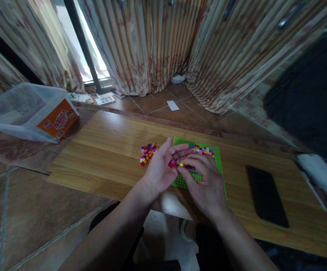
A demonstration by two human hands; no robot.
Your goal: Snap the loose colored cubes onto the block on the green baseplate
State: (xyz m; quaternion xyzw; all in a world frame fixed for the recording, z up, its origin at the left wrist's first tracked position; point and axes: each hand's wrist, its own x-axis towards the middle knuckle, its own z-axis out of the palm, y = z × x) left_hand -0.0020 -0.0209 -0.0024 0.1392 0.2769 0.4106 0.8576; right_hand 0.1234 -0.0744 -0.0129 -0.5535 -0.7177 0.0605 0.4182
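Observation:
My left hand point(161, 169) is turned palm up, fingers loosely curled, with a few small red and magenta toy bricks point(171, 163) resting in it. Between the thumb and fingertips of my right hand point(205, 180) is a small yellow brick point(181, 164), close beside the left palm. Under both hands lies a green studded baseplate point(222, 180), partly hidden by them. Rows of multicoloured bricks point(204, 150) are fixed along its far part. A loose pile of orange, purple, white and red bricks point(147, 153) lies on the table just left of my left hand.
The wooden table point(104, 150) runs left to right. A black phone-like slab point(267, 195) lies at its right, with a white object point(321, 173) beyond. A clear plastic bin point(19, 109) with an orange label stands at the far left. Curtains point(169, 45) hang behind.

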